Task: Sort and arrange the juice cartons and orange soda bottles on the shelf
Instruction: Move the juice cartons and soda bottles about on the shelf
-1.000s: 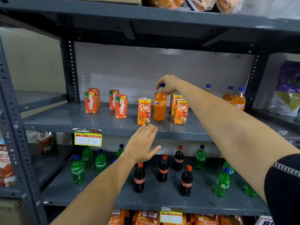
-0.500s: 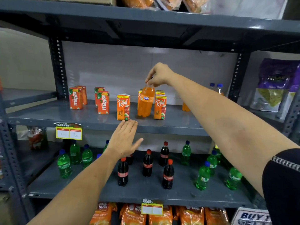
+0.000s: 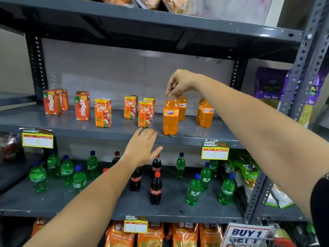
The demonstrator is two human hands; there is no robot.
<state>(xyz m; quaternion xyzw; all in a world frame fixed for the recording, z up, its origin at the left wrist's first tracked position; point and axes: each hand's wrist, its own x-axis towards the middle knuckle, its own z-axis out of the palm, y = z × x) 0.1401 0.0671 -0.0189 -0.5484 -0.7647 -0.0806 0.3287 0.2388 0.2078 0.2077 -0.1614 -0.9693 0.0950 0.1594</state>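
My right hand [image 3: 179, 82] pinches the cap of an orange soda bottle [image 3: 170, 117] that stands upright on the grey middle shelf [image 3: 117, 132], right of the juice cartons. Three more orange soda bottles [image 3: 206, 113] stand behind and to its right. Several Real juice cartons [image 3: 145, 114] sit at mid-shelf, one Real carton [image 3: 102, 113] further left, and Maaza cartons [image 3: 82, 107] at the far left. My left hand [image 3: 142, 147] hovers flat, fingers apart and empty, at the shelf's front edge below the cartons.
The lower shelf [image 3: 114, 211] carries green soda bottles [image 3: 193, 190] and dark cola bottles [image 3: 156, 188]. Price tags [image 3: 215, 150] hang on the shelf edges. Snack bags [image 3: 270, 86] fill the rack to the right, and orange packets [image 3: 151, 236] lie at the bottom.
My right hand carried the orange soda bottle from between the Real cartons rightward and set it next to the other orange bottles. My left hand stayed by the shelf edge.
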